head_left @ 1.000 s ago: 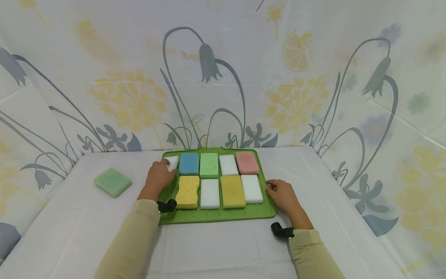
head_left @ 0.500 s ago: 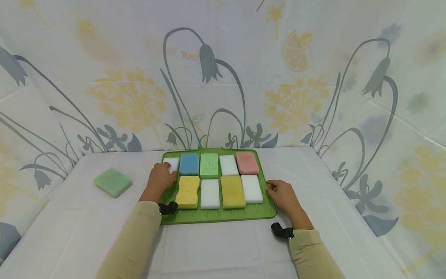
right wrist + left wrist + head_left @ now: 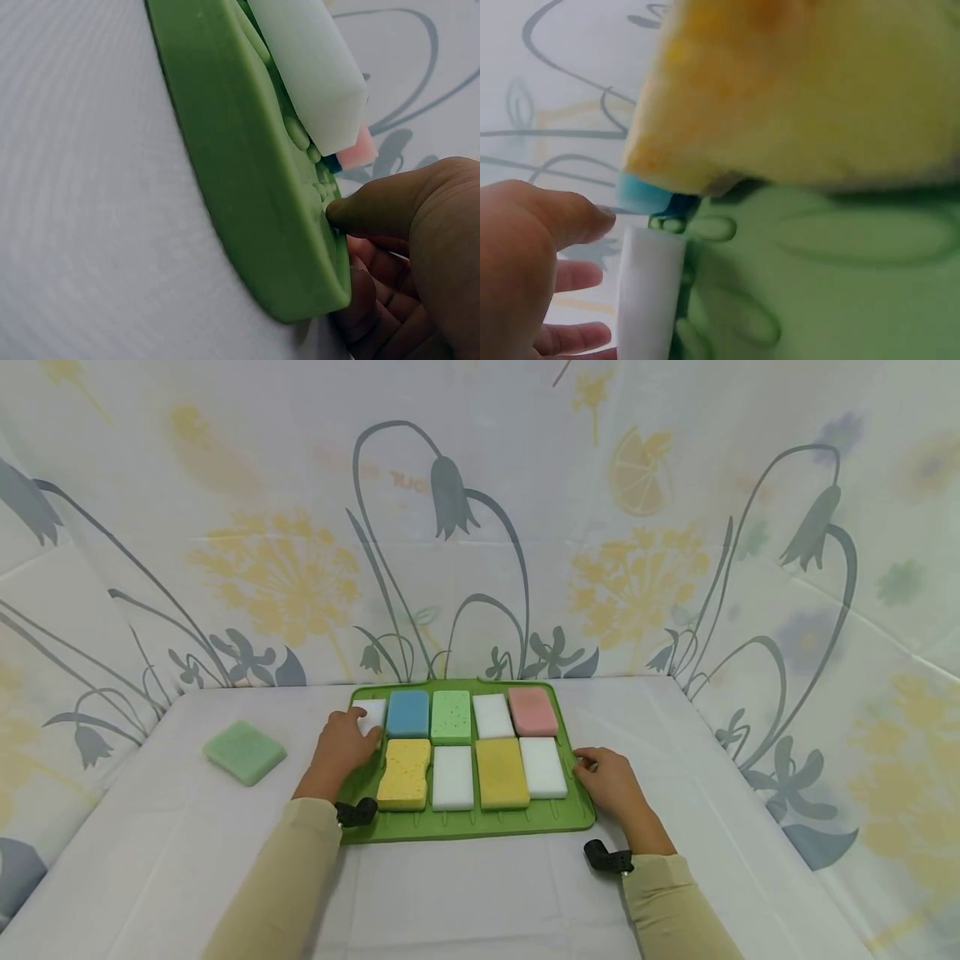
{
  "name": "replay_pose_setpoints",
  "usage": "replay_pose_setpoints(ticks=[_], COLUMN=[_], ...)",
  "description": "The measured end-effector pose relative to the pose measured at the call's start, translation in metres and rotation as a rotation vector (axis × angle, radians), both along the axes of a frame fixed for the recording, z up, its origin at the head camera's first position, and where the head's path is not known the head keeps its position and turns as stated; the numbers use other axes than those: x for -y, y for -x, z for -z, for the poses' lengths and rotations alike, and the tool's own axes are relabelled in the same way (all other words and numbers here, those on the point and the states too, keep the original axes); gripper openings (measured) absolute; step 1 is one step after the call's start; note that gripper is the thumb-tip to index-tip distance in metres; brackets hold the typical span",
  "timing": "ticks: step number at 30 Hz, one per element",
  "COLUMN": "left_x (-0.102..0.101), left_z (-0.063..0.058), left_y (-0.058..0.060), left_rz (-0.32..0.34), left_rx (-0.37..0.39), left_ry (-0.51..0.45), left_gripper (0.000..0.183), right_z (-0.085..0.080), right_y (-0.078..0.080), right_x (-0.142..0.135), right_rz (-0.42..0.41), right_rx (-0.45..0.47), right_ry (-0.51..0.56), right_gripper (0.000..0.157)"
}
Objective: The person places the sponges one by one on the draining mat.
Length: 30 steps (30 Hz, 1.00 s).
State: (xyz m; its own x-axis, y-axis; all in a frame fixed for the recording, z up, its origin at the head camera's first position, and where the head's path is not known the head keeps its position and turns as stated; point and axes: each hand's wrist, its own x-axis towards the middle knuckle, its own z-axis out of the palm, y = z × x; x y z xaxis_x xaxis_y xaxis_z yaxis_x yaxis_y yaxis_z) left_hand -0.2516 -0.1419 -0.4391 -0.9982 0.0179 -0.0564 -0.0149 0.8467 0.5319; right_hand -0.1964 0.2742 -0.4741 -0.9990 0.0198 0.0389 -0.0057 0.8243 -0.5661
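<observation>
On the table lies a green ribbed tray (image 3: 468, 824) with two rows of sponges. My left hand (image 3: 343, 745) is over its left edge, fingers extended at a white sponge (image 3: 369, 713) in the back left corner. In the left wrist view, the thumb and fingertips are right at the top of that white sponge (image 3: 651, 292), without curling round it. My right hand (image 3: 609, 781) pinches the tray's right rim. The right wrist view has the thumb (image 3: 367, 206) on top of the rim and the other fingers curled beneath.
The back row continues with blue (image 3: 408, 714), speckled green (image 3: 451, 717), white and pink (image 3: 533, 711) sponges. Nearer are a wavy yellow sponge (image 3: 405, 775), two white ones and a mustard one (image 3: 502, 772). A loose green sponge (image 3: 244, 752) lies left; a printed curtain (image 3: 480, 568) stands behind.
My left hand has eased back slightly to the left, so more of the white corner sponge shows. The right hand and the tray have stayed in place.
</observation>
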Motion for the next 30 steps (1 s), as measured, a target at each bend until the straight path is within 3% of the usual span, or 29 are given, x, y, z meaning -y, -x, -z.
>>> replay_pose_setpoints(ticks=[9, 16, 25, 30], left_x=[0.019, 0.036, 0.062, 0.076], left_z=[-0.009, -0.016, -0.019, -0.020], left_y=[-0.008, -0.013, -0.018, -0.023], left_rz=[-0.021, -0.093, -0.233, -0.259], left_rx=[-0.035, -0.076, -0.033, 0.002], left_ry=[0.004, 0.074, 0.155, 0.169], left_gripper=[0.055, 0.054, 0.057, 0.060], right_z=[-0.001, -0.001, -0.003, -0.003], right_y=[0.000, -0.001, -0.003, -0.002], right_x=[0.000, -0.001, 0.001, 0.003], right_rz=[0.002, 0.004, -0.011, -0.011], right_rx=[0.001, 0.011, 0.006, -0.001], right_ry=[-0.004, -0.007, -0.012, -0.009], right_gripper=[0.037, 0.037, 0.036, 0.036])
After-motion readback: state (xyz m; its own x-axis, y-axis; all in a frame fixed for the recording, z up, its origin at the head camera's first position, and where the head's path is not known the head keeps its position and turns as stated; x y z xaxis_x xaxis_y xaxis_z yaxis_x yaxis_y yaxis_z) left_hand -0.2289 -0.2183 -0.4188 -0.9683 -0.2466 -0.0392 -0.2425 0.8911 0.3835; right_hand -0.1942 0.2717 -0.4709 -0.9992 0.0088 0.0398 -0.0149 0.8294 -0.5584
